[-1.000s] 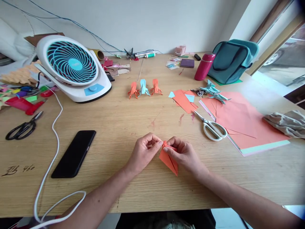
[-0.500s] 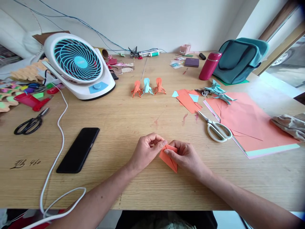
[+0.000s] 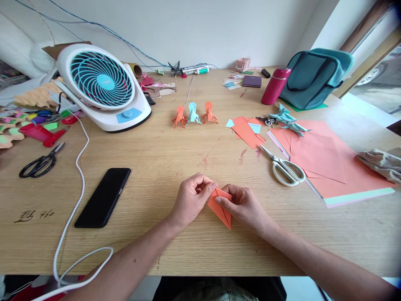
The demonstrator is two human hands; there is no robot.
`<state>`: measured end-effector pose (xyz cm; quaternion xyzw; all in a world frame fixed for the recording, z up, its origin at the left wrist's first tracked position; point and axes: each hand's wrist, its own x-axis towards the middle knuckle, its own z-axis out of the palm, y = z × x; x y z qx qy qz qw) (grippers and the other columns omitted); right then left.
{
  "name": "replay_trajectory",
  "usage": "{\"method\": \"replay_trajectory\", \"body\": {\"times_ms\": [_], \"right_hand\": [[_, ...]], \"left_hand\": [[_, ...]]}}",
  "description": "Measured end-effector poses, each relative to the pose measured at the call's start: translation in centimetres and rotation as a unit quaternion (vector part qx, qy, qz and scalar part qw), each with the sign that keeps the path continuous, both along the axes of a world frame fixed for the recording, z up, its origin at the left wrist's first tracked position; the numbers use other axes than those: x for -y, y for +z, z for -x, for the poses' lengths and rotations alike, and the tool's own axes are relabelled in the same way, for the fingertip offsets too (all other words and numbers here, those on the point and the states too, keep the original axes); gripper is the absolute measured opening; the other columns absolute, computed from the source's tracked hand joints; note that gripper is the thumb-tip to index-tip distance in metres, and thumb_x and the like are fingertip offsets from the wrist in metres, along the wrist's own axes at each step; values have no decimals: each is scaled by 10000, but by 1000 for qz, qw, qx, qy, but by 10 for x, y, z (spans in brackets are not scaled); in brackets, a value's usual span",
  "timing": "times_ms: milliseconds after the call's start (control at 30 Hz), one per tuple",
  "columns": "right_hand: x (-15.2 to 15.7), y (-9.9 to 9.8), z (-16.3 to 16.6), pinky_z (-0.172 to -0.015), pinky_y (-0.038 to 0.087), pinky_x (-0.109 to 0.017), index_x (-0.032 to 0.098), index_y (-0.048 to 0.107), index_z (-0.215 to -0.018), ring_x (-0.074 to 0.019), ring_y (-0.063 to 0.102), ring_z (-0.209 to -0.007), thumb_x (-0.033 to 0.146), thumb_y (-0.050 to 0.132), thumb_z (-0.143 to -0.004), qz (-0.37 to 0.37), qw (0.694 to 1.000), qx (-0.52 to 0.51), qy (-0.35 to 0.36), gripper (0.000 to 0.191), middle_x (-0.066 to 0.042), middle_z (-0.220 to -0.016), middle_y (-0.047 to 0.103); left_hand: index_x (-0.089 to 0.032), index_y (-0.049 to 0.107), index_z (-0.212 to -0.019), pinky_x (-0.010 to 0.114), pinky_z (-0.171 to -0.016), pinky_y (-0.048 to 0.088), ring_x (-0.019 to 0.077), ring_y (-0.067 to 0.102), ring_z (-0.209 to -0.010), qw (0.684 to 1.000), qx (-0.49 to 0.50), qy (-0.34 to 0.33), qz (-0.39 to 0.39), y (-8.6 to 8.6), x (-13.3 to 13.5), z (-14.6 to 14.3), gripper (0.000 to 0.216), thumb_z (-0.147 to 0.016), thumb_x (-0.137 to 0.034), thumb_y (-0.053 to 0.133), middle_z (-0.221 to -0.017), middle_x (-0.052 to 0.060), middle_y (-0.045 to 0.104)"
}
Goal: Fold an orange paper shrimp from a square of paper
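A folded orange paper piece (image 3: 221,209) lies near the front middle of the wooden table (image 3: 163,154), its point toward me. My left hand (image 3: 192,198) pinches its upper left edge with curled fingers. My right hand (image 3: 242,205) holds its right side, fingers closed on the fold. Three small folded paper figures (image 3: 193,113), two orange and one light blue, stand in a row farther back.
A black phone (image 3: 103,196) and a white cable (image 3: 75,175) lie left. A white and teal fan (image 3: 103,85) stands back left, black scissors (image 3: 40,161) near it. White-handled scissors (image 3: 283,167), orange sheets (image 3: 328,163), a red bottle (image 3: 275,85) and a teal bag (image 3: 313,77) sit right.
Both hands have kept their hold and worked the fold; the orange piece has turned slightly. The view shifted a little to the left at first.
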<state>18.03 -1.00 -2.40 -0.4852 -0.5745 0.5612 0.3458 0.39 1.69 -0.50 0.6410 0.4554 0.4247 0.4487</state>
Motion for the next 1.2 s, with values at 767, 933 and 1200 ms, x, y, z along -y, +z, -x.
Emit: {"method": "replay_trajectory", "body": {"times_ms": [767, 933, 1200], "right_hand": [[-4, 3, 2, -528, 286, -246, 186, 524, -711, -101, 374, -583, 600, 674, -824, -10, 999, -36, -7, 455, 40, -638, 452], [-5, -5, 6, -517, 281, -239, 194, 489, -700, -94, 358, -580, 521, 659, -851, -23, 998, -47, -28, 399, 47, -630, 426], [-9, -10, 8, -487, 262, -220, 184, 504, -694, -77, 348, -556, 434, 679, -845, -59, 997, -23, -48, 341, 66, -602, 429]], "left_hand": [[-171, 568, -705, 224, -618, 414, 110, 495, -635, 997, 32, 9, 73, -4, 0, -5, 212, -831, -323, 648, -704, -14, 579], [-159, 629, -777, 232, -645, 438, 124, 521, -673, 997, 30, -22, 74, -5, 2, -3, 247, -867, -389, 642, -739, 2, 598], [-161, 627, -754, 225, -671, 449, 140, 523, -715, 996, 29, -33, 76, -21, -5, 3, 315, -870, -450, 675, -743, 1, 578]]}}
